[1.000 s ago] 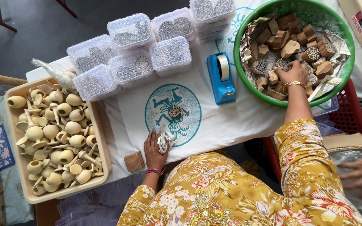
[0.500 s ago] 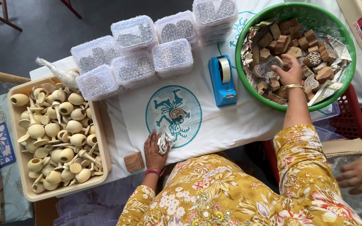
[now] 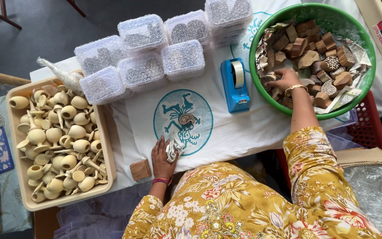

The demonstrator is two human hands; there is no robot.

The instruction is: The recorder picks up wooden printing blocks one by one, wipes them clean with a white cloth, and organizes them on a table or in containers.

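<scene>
My left hand (image 3: 161,158) rests on the white cloth (image 3: 244,128) at the edge of its teal round print (image 3: 183,122) and pinches a crumpled white wad (image 3: 173,149). A small carved paisley piece (image 3: 185,119) lies on the print, apart from that hand. My right hand (image 3: 284,80), with a bangle on the wrist, reaches into the green basin (image 3: 257,48). Its fingers curl over carved wooden stamp blocks (image 3: 315,53) mixed with paper scraps. Whether it grips one is not clear.
A blue tape dispenser (image 3: 235,84) stands between print and basin. Several bubble-wrapped boxes (image 3: 142,57) crowd the far side. A beige tray (image 3: 14,146) of pale wooden cups sits at the left, with a square wooden block (image 3: 140,169) beside it. A red crate (image 3: 363,128) sits at the right.
My right hand has slid left across the blocks in the basin. My left hand has stayed on the cloth with the wad.
</scene>
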